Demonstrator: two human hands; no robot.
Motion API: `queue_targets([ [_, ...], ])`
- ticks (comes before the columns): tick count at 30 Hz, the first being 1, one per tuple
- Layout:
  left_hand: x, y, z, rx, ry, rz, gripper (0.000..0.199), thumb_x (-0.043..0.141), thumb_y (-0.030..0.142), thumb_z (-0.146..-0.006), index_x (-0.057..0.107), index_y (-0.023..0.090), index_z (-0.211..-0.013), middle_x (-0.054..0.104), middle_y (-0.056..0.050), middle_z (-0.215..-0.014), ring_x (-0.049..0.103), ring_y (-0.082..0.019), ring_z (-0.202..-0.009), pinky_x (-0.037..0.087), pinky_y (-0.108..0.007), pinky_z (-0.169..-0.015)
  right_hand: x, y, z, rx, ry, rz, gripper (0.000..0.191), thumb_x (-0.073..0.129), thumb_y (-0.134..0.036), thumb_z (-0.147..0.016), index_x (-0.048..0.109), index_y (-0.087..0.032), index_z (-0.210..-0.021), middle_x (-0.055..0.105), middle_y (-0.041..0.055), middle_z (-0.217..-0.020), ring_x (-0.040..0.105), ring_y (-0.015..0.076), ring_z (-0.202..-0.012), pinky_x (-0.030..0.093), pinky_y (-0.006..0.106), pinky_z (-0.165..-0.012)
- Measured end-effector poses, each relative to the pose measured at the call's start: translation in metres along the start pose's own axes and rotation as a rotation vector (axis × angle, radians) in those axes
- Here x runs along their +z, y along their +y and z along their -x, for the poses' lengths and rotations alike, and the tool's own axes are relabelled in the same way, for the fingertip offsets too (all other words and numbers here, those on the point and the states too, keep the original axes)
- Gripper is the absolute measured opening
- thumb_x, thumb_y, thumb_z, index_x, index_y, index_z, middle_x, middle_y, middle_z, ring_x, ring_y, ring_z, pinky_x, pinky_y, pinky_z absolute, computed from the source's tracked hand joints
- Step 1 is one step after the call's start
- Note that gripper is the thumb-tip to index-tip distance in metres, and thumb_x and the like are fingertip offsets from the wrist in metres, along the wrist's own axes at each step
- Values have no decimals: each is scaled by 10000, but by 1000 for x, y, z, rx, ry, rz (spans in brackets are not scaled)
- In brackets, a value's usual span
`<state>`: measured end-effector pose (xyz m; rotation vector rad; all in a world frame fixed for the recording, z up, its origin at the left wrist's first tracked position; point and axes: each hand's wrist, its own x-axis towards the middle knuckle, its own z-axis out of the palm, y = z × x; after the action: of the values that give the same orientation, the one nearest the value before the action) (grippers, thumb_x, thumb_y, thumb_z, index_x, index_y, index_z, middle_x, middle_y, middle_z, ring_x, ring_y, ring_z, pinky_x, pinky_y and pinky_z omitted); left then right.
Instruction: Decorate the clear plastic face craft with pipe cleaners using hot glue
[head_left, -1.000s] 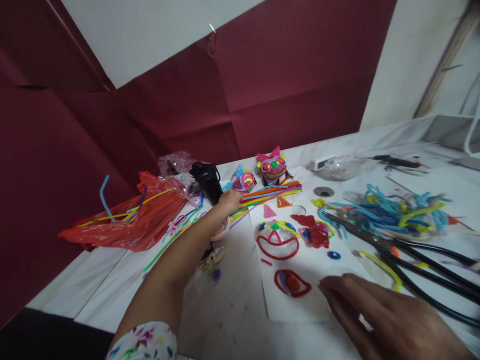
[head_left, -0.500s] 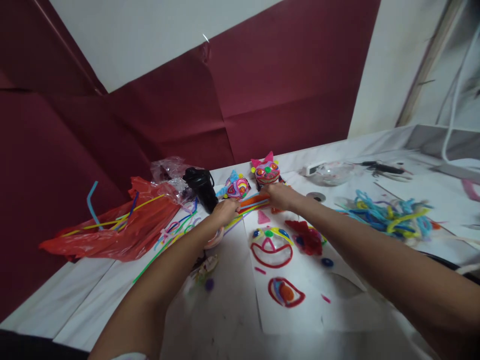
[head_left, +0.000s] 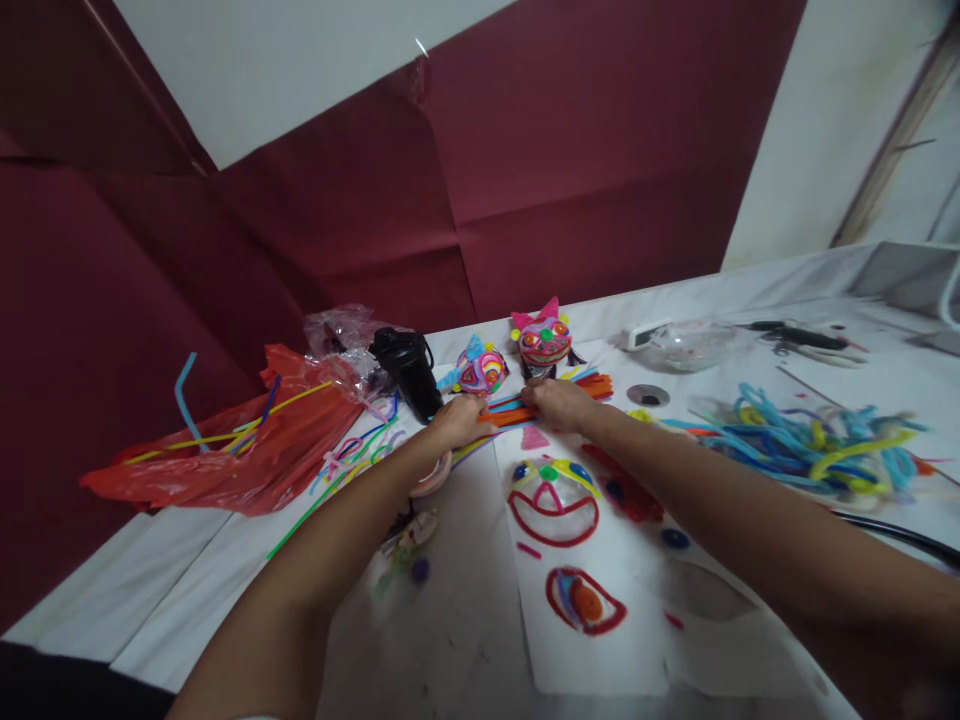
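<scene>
Two hands, left [head_left: 460, 420] and right [head_left: 559, 403], hold apparent pipe cleaners [head_left: 508, 415].

Bare forearms stretch forward and slant inward, the left forearm [head_left: 322, 560] and the right forearm [head_left: 720, 490] converging until the left hand [head_left: 459, 420] and the right hand [head_left: 561, 403] sit near each other, a gap between, backs upward, fingers curled, fingertips partly hidden.

Head view, forward (and down)
</scene>
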<state>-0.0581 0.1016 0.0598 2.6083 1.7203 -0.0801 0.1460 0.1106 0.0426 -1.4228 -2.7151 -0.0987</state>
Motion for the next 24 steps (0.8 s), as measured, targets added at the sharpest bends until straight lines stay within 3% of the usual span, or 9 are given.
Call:
queue_targets([
  [3,-3,1,1,-42,8,18,235,580,381,-817,648,196,-945,683,-48,-943,633,-195,-883,472,-273,-753,1,-1,3,-1,22,-1,273,466,-116,-861,652,-139,-1060,667,151,-1077,663,234,-938,470,286,-745],
  [7,-3,1,3,-83,21,21,275,654,288,-745,613,214,-1007,673,-37,-945,629,-196,-867,466,-266,-714,-1,-3,6,7,40,-5,259,465,-117,-866,641,-147,-1054,652,146,-1091,664,217,-912,458,269,-718],
  [10,-4,1,4,-84,44,7,299,680,289,-717,612,205,-996,648,-66,-1036,614,-226,-946,470,-291,-776,0,-3,7,11,42,-11,259,484,-115,-854,635,-150,-1061,641,146,-1104,664,213,-901,452,267,-706],
  [14,-3,1,3,-83,103,-2,650,743,481,-638,543,174,-1174,525,-137,-1286,496,-312,-1191,421,-369,-956,1,-1,5,10,42,-43,255,502,-106,-833,635,-152,-1046,652,136,-1096,657,216,-923,443,264,-712],
  [18,3,4,-2,-23,-28,35,827,696,589,-644,447,179,-1317,498,-140,-1356,486,-311,-1235,412,-373,-987,-3,8,3,29,48,-92,235,523,-114,-822,635,-164,-1023,663,115,-1098,645,206,-954,431,252,-743],
  [21,7,5,-9,12,-71,3,664,697,450,-694,504,173,-1266,518,-143,-1344,508,-313,-1219,424,-364,-969,-11,18,5,53,64,-119,221,535,-144,-830,628,-168,-1029,674,109,-1090,637,204,-965,420,246,-750],
  [24,6,2,-16,13,-68,22,456,605,277,-784,534,163,-1220,624,-125,-1192,592,-262,-1092,453,-328,-905,-20,29,12,82,68,-129,223,539,-146,-822,631,-165,-1024,697,99,-1026,642,205,-923,410,246,-717],
])
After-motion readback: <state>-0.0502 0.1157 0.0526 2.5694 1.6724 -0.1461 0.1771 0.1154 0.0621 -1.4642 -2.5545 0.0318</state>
